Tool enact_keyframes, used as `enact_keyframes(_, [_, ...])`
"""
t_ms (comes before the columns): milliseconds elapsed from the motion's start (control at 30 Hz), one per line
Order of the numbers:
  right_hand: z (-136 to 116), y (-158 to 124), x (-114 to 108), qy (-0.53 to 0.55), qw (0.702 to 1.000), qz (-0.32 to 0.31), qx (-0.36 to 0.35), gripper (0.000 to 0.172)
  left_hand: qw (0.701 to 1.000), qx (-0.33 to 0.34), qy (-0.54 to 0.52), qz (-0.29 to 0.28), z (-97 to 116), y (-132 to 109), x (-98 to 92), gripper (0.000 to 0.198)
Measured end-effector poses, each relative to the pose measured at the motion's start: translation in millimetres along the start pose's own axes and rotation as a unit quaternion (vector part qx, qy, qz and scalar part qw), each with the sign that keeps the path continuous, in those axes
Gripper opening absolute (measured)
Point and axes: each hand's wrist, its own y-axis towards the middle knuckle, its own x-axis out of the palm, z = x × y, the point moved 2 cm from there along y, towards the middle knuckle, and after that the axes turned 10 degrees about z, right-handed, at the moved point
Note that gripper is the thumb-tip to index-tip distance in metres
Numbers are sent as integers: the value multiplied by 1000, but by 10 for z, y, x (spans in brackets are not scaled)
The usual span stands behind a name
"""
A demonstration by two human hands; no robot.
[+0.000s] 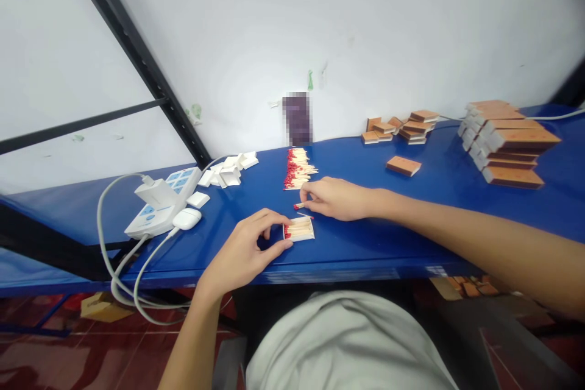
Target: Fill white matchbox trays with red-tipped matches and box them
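Observation:
A small open matchbox tray [299, 229] full of red-tipped matches lies near the front edge of the blue table [411, 225]. My left hand [247, 250] pinches the tray's left end between thumb and fingers. My right hand [336, 198] is closed just behind the tray and pinches a few matches [299, 205] whose red heads point left. A loose pile of matches [297, 167] lies behind both hands.
Empty white inner trays [228, 170] lie at the back left beside a white power strip [162, 201] with cables and a charger. Orange-brown matchboxes are stacked at the back right [507, 143] and centre right [404, 125]; one box [403, 166] lies alone.

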Motion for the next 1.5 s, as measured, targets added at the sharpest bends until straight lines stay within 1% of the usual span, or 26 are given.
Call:
enact_keyframes(267, [0, -9, 47, -58, 998, 17, -32, 22, 1000, -2, 2, 5, -2, -1, 3, 18])
enact_keyframes(433, [25, -11, 48, -51, 997, 18, -50, 20, 1000, 0, 0, 4, -1, 0, 0, 19])
enact_keyframes(600, [33, -19, 49, -55, 997, 24, -50, 20, 1000, 3, 7, 4, -7, -9, 2, 21])
enact_keyframes(667, [27, -17, 43, -49, 997, 35, -49, 20, 1000, -7, 8, 8, -20, -18, 7, 29])
enact_keyframes(767, [-1, -17, 12, -18, 997, 48, -55, 20, 999, -33, -4, 10, -44, -31, 19, 47])
enact_keyframes(833, [-38, -26, -21, 15, 996, 55, -72, 20, 999, -49, -16, 12, -58, -38, 25, 52])
enact_keyframes(967, [-148, -75, -57, 68, 990, 51, -116, 20, 997, -62, -27, 30, -72, -45, 25, 51])
enact_keyframes(1067, [-232, -126, -31, 76, 987, 34, -135, 18, 997, -57, -32, 39, -75, -45, 28, 51])
enact_keyframes(1167, [-294, -162, 15, 60, 988, 22, -141, 18, 998, -50, -26, 41, -71, -43, 28, 50])
enact_keyframes(1333, [-332, -161, 57, 13, 989, 27, -144, 19, 999, -33, -12, 33, -37, -39, 17, 44])
enact_keyframes(1500, [-339, -154, 65, 15, 990, 22, -139, 18, 999, -16, 8, 27, -7, -29, 13, 40])
